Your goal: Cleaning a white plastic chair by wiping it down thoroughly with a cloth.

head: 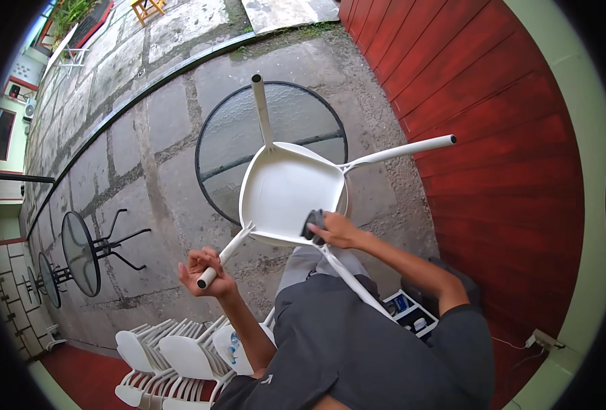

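Note:
A white plastic chair (291, 197) is upside down in front of me, its seat underside facing up and its legs pointing outward. My left hand (206, 271) curls around the near-left leg, close to its tip. In my right hand (339, 230) is a dark grey cloth (314, 225), pressed against the near-right corner of the seat underside. Another leg runs from that corner down past my shirt. Behind the chair, a round glass-topped table (262, 110) with a black rim is partly covered by it.
Stacked white chairs (187, 353) stand at the lower left; a bottle (233, 343) rests on one seat. Several round tables (81, 253) stand further left. A white tray (419, 307) with small items is by my right side. A red plank wall (492, 128) rises at right.

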`<state>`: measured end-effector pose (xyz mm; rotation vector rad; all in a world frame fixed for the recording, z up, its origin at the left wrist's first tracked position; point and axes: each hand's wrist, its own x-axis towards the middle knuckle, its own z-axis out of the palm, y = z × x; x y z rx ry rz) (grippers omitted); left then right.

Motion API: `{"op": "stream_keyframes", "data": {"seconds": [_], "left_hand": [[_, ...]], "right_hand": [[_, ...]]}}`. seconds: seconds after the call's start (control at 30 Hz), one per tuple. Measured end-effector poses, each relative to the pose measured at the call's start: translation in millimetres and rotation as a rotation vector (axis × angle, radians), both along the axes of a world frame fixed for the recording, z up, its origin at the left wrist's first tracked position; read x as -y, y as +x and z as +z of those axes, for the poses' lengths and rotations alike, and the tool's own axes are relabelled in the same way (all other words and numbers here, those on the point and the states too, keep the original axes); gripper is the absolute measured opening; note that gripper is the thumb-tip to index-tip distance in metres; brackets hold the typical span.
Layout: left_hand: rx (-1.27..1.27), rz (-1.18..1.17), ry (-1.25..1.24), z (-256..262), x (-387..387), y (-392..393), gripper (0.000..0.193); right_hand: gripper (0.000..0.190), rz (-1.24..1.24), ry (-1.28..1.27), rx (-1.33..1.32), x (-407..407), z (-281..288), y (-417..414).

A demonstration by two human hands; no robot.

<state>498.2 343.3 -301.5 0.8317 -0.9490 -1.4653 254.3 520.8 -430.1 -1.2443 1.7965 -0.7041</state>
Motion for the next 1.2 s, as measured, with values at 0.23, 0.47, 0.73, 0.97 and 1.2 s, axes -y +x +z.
{"op": "stream_keyframes", "data": {"seconds": [0.23,0.47,0.73,0.97,1.2], "left_hand": [[-0.089,-0.020,0.081,4,35,-34,0.049],[-0.087,0.047,0.112,-7,98,-82,0.043],[0.075,0.204,0.028,-15,149,-68,0.038],[0.898,0.545,-0.461,-47,29,-117,0.019],[1.576,-0.783,-0.776,-163,-7,-242,0.066]], "right_hand": [[0.053,-0.583,0.327,-0.162,-176,24,-52],[0.049,-1.190,-0.077,0.412,-182,-22,14],[0.037,-1.302,-0.069,0.792,-127,-61,-7],[0.042,-1.177,-0.002,0.565,-54,-129,-62],[0.025,-1.067,-0.252,0.155,32,-148,-111]]}}
